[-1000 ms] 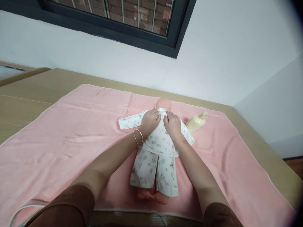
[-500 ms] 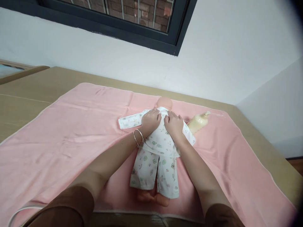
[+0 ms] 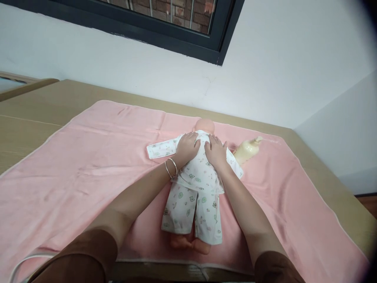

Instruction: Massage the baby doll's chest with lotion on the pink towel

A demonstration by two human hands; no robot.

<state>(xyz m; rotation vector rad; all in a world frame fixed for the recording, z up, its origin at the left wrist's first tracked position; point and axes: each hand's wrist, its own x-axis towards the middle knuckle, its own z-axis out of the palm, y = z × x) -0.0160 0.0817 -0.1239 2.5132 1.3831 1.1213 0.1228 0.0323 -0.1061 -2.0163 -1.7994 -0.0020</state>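
A baby doll (image 3: 205,125) in a white patterned top (image 3: 196,175) and matching trousers (image 3: 179,210) lies stretched out, its head away from me and its feet near the table's front edge. My left hand (image 3: 187,148), with bangles at the wrist, lies open on the left part of the doll's upper body. On the right part rests my right hand (image 3: 216,151), its fingers extended over the fabric. Both thumbs point inward, apart from each other. One sleeve stretches out to the left; a filled baby bottle (image 3: 247,150) lies beside the right sleeve.
A pink blanket (image 3: 88,177) is spread under the doll on a wooden table (image 3: 44,102). Behind the table stands a white wall (image 3: 259,70) with a dark-framed window (image 3: 191,45). A white loop (image 3: 22,261) shows at the lower left.
The view has shifted slightly. My fingers look a little flatter and more stretched out on the doll's upper body; doll and bottle stay where they were.
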